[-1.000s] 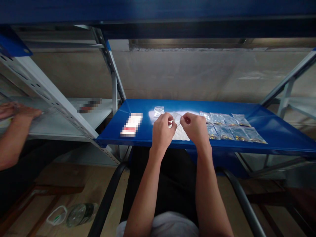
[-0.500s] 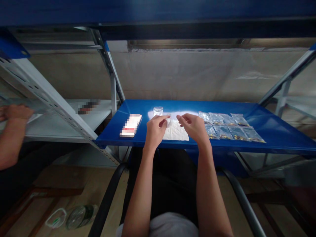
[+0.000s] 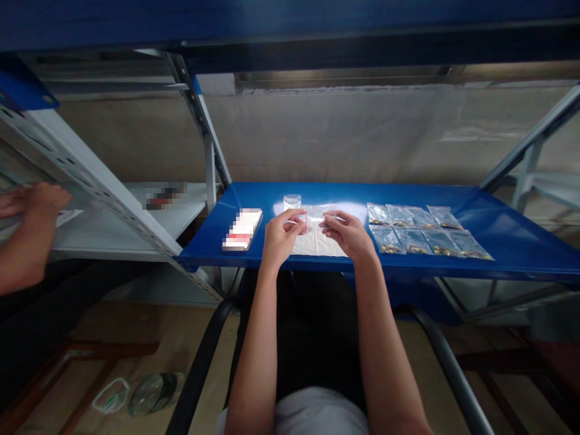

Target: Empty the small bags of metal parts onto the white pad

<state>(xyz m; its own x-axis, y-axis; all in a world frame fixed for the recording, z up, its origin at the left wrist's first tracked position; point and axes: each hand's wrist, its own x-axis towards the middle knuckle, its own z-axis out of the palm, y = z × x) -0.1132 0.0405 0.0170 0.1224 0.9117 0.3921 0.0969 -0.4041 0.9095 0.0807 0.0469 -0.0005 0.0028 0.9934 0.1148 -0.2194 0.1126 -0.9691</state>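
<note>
My left hand [image 3: 281,234] is closed on a small clear bag [image 3: 302,221] above a white cloth [image 3: 319,241] on the blue shelf. To its right, my right hand [image 3: 348,233] has thumb and fingers pinched together over the cloth's right part; what it holds, if anything, is too small to make out. Behind my left hand lies a stack of clear bags [image 3: 292,202]. Several filled clear bags [image 3: 430,241] with yellow and dark small pieces lie in two rows right of my right hand.
A blurred-out flat white object [image 3: 243,229] lies on the left of the blue shelf [image 3: 512,254]. Another person's hands [image 3: 43,198] rest over a grey shelf [image 3: 122,238] at the far left. A plastic bottle [image 3: 151,393] is on the floor. Metal posts flank the shelf.
My right hand has turned its fingers inward and down into a pinch. The clear bag at my left hand now shows between its fingertips. The other person's hands have moved slightly right.
</note>
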